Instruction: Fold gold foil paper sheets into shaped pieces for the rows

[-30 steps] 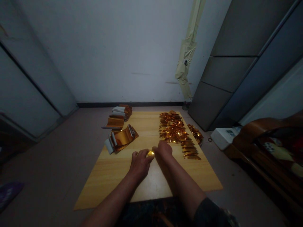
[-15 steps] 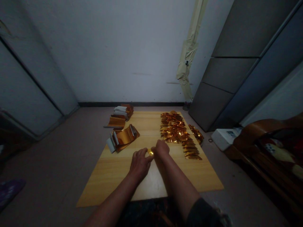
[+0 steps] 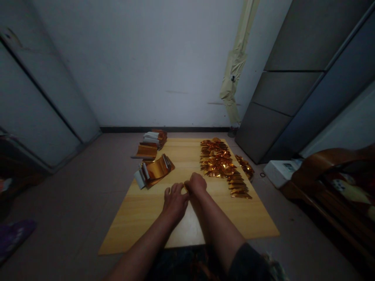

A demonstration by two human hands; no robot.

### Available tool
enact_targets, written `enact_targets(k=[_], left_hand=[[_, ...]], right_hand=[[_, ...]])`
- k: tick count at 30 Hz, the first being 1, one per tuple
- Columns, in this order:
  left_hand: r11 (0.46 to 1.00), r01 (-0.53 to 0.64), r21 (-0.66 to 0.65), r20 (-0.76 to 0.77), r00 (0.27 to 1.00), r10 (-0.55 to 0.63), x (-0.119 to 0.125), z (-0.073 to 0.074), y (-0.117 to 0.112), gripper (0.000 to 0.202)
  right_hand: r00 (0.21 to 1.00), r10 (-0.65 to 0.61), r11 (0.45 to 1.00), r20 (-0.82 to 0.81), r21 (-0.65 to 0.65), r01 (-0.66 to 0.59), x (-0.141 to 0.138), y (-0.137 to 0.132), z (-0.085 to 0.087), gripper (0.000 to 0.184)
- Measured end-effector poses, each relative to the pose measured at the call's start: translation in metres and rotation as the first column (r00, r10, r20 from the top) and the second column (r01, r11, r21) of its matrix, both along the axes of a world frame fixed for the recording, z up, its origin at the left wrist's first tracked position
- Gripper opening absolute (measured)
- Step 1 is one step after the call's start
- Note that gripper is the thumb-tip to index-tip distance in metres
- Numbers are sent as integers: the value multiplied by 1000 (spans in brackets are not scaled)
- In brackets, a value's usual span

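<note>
Over the middle of the wooden board, my left hand and my right hand meet around a small piece of gold foil paper. Both hands are closed on it, and their fingers hide most of it. Left of my hands lies a stack of gold foil sheets with pale backs, curled at the edges. To the right, folded gold foil pieces sit in overlapping rows, with a shorter row of folded pieces nearer me.
More foil sheets rest at the board's far left edge. Beyond its right edge is another foil heap. A white box and wooden furniture stand right. A grey cabinet stands against the wall.
My hands have drawn closer together, and less of the gold foil paper shows between them. The whole view has shifted slightly.
</note>
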State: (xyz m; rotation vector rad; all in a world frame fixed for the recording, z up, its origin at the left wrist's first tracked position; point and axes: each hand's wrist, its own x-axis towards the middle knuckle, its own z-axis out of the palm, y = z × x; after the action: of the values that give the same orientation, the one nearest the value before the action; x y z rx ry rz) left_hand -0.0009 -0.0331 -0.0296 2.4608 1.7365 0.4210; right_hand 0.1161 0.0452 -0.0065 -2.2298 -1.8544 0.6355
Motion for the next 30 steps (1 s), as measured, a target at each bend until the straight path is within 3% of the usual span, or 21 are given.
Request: enact_targets(k=[10, 18, 23, 27, 30], left_hand=[[1000, 1, -9, -34, 999, -1, 1, 0, 0, 29], [998, -40, -49, -67, 997, 37, 7, 2, -2, 30], [999, -35, -24, -65, 997, 33, 6, 0, -1, 37], [998, -48, -29, -38, 998, 47, 6, -2, 0, 40], [996, -73, -44, -16, 997, 72, 8, -1, 0, 36]], right_hand=[[999, -5, 1000, 38, 6, 4, -4, -2, -1, 42], [1000, -16, 1000, -4, -5, 16, 2, 2, -6, 29], [999, -14, 998, -41, 62, 16, 15, -5, -4, 23], [988, 109, 989, -107, 110, -97, 29, -19, 1, 18], [984, 164, 983, -62, 94, -158, 37, -27, 3, 20]])
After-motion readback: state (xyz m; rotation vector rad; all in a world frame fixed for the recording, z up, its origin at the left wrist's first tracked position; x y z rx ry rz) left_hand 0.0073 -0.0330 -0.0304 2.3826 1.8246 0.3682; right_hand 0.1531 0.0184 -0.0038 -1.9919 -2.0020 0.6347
